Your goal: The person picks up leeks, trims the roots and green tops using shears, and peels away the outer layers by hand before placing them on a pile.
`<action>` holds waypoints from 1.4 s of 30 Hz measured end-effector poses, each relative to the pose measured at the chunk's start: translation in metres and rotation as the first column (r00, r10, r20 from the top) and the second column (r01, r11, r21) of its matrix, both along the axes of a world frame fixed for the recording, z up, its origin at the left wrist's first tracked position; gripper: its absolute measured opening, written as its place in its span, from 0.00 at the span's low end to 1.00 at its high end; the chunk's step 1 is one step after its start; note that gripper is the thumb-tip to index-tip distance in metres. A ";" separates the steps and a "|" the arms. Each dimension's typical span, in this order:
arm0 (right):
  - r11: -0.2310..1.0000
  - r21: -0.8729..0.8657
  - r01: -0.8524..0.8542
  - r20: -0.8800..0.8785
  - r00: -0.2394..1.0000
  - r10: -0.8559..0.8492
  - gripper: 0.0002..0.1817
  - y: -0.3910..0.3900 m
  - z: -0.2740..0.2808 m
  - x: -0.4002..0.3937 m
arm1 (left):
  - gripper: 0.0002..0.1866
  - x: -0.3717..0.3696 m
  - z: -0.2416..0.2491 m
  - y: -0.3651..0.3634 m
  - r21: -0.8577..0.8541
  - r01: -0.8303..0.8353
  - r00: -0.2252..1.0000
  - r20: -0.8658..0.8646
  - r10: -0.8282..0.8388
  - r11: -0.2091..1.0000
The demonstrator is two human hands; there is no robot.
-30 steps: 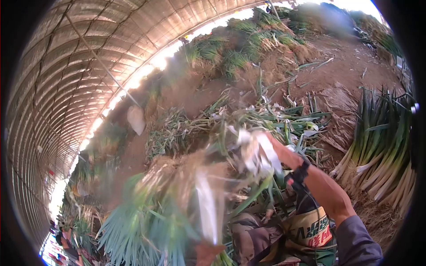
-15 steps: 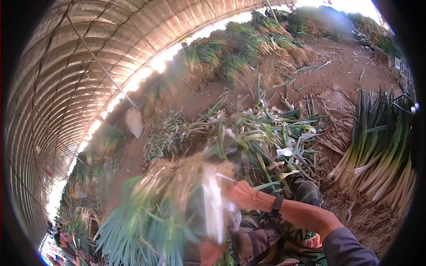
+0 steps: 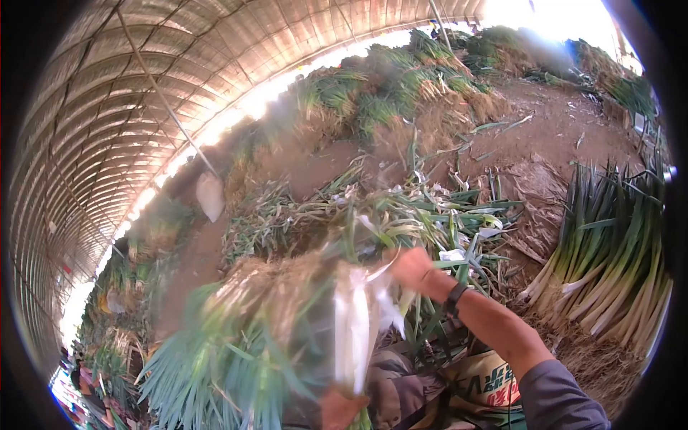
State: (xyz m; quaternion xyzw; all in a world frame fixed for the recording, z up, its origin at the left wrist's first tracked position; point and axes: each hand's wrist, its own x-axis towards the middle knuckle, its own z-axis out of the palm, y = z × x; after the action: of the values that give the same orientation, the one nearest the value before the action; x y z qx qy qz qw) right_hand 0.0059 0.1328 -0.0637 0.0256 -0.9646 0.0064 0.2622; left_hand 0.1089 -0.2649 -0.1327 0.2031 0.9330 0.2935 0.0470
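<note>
My left hand (image 3: 342, 407), at the bottom, is wrapped around the lower part of a few green onions (image 3: 351, 330), whose white stalks stand up blurred above it. My right hand (image 3: 412, 271), with a dark watch on its wrist, is closed beside the stalks' upper end. A loose strip of white skin (image 3: 381, 271) stretches between the stalks and the right fingers, which seem to pinch it; motion blurs them. Left of the stalks lies a big bundle of green onions (image 3: 215, 351), roots upward and green leaves toward the bottom.
Peeled leaf scraps (image 3: 430, 215) are heaped ahead. To the right a bunch of green onions (image 3: 609, 251) leans with roots toward me. More onion piles (image 3: 401, 79) line the far side. A printed sack (image 3: 494, 383) covers my lap. A pale bag (image 3: 209, 196) hangs by a pole.
My right hand has moved up and away from me, drawing the white strip off to the side of the stalks. The left hand keeps its grip; the view has shifted slightly.
</note>
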 end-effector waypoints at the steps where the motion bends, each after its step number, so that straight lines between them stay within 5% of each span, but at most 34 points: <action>1: 0.980 -0.097 0.171 0.002 0.985 -0.172 0.08 0.016 0.007 -0.005 | 0.26 0.002 0.003 0.002 -0.026 -0.015 1.000 -0.013 0.015 1.000; 4: 0.918 -0.352 0.183 0.096 0.983 -0.159 0.18 0.054 0.058 0.020 | 0.28 0.016 0.026 0.012 -0.077 -0.093 0.996 -0.005 0.093 0.993; 5: 0.866 -0.501 0.009 -0.025 0.999 -0.025 0.17 0.062 0.062 0.028 | 0.29 0.017 0.035 0.016 -0.078 -0.136 0.990 0.029 0.139 0.988; 7: 0.630 -0.714 -0.306 -0.209 0.952 0.226 0.15 0.064 0.075 0.048 | 0.33 0.022 0.049 0.029 -0.104 -0.213 0.967 0.117 0.224 0.972; 9: 0.189 -0.908 -0.374 -0.264 0.861 0.436 0.14 0.040 0.057 0.044 | 0.36 0.024 0.061 0.041 -0.136 -0.219 0.963 0.128 0.236 0.966; 11: 0.063 -0.908 -0.413 -0.305 0.758 0.576 0.14 0.011 0.046 0.051 | 0.41 0.028 0.074 0.051 -0.186 -0.223 0.951 0.175 0.256 0.957; 14: 0.567 -0.660 -0.492 -0.175 0.835 0.522 0.17 -0.033 0.036 0.054 | 0.42 0.030 0.053 0.053 -0.167 -0.211 0.966 0.114 0.232 0.963; 17: 0.939 -0.105 -0.327 0.009 0.944 0.330 0.18 -0.045 0.054 0.056 | 0.44 0.034 0.062 0.059 -0.179 -0.201 0.953 0.194 0.235 0.963; 19: 0.967 0.217 -0.132 0.000 0.991 0.135 0.17 -0.033 0.059 0.046 | 0.46 0.038 0.059 0.059 -0.209 -0.187 0.964 0.147 0.220 0.960; 21: 0.989 0.061 -0.135 -0.243 0.959 0.146 0.09 0.012 0.060 0.026 | 0.47 0.041 0.063 0.058 -0.218 -0.182 0.965 0.149 0.216 0.959; 23: 0.985 -0.113 0.134 -0.042 0.989 -0.139 0.12 0.049 0.075 0.019 | 0.49 0.047 0.074 0.062 -0.194 -0.197 0.949 0.208 0.237 0.961; 26: 0.826 -0.478 -0.300 -0.179 0.953 0.243 0.17 0.074 0.102 0.039 | 0.49 0.046 0.067 0.067 -0.284 -0.222 0.926 0.238 0.293 0.933; 27: 0.796 -0.441 -0.414 -0.220 0.910 0.351 0.18 0.070 0.103 0.040 | 0.48 0.048 0.067 0.068 -0.276 -0.219 0.926 0.244 0.288 0.936; 29: 0.713 -0.560 -0.421 -0.074 0.884 0.462 0.19 0.055 0.078 0.036 | 0.46 0.048 0.071 0.071 -0.263 -0.206 0.931 0.245 0.272 0.942; 34: 0.889 -0.011 -0.459 0.198 0.870 0.451 0.18 -0.048 0.082 0.061 | 0.38 0.054 0.081 0.078 -0.216 -0.176 0.948 0.228 0.224 0.961; 39: 0.786 0.407 -0.465 0.020 0.865 0.502 0.12 -0.065 0.047 0.053 | 0.32 0.058 0.069 0.079 -0.193 -0.183 0.972 0.114 0.207 0.964; 42: 0.728 0.503 -0.466 0.037 0.853 0.521 0.15 -0.059 0.057 0.059 | 0.31 0.057 0.067 0.079 -0.167 -0.184 0.974 0.100 0.203 0.969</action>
State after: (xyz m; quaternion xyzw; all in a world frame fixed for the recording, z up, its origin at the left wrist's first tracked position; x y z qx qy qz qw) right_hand 0.0652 0.0735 -0.0069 0.3475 -0.8761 -0.1724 0.2864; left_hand 0.1661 -0.1860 -0.0656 0.0892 0.9642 0.2336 0.0881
